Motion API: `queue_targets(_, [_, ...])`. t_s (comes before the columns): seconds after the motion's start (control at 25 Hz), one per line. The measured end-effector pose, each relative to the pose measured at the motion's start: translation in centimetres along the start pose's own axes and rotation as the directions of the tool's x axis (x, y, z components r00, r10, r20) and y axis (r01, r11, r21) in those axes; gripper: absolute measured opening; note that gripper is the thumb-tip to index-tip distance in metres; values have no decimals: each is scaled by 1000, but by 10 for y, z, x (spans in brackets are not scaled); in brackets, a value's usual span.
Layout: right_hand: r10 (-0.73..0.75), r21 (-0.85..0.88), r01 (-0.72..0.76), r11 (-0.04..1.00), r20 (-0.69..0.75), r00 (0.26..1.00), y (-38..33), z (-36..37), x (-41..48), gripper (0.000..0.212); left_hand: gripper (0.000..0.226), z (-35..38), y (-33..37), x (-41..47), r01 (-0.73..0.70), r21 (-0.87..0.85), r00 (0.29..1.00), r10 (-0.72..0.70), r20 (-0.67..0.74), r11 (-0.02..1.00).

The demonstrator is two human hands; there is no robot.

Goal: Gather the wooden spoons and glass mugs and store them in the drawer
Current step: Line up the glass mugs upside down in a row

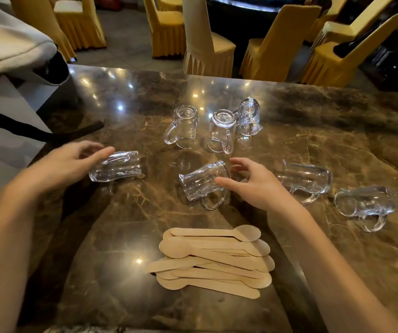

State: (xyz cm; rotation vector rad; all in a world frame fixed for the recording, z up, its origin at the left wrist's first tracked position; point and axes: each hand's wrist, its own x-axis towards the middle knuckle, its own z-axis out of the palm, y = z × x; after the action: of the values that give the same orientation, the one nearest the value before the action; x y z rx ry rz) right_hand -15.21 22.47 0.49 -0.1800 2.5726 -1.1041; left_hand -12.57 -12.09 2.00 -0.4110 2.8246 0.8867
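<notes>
**Q:** How are the grips set?

**A:** The right grip (253,186) is spread wide. Its thumb is placed before the middle mug (200,182) and its fingers behind. The mug lies on its side, and nothing is held yet. The left grip (70,162) is blurred. Its thumb is laid on the end of the left mug (116,165), also tipped over. Whether a hold has been made cannot be told.

**Q:** Why so?

**A:** Two mugs are probably meant to be taken at once, one per grip.

**Q:** What else is laid out?

**A:** Three back mugs (183,126) are stood mouth down, it seems. Two right mugs (306,180) are left on their sides. The spoons (212,258) are piled near the front edge, likely so they can be lifted together. No drawer is seen.

**Q:** What of the surface and room?

**A:** A glossy brown marble worktop (111,236) is dotted with lamp reflections. A grey bag (8,44) is seen at the left, and yellow-covered chairs (166,27) behind.
</notes>
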Motion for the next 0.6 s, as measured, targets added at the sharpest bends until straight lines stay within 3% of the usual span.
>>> queue_targets(0.12, [10, 105, -17, 994, 71, 997, 8, 3, 5, 83, 83, 12, -17, -2, 107, -8, 994, -107, 20, 994])
queue_targets(0.36, [-86, 80, 71, 994, 200, 976, 12, -2, 13, 84, 61, 27, -17, -9, 67, -79, 994, -73, -83, 995])
queue_targets(0.6, [-127, 60, 116, 992, 254, 959, 12, -6, 17, 80, 62, 30, -15, -27, -44, -225, 995, 22, -98, 973])
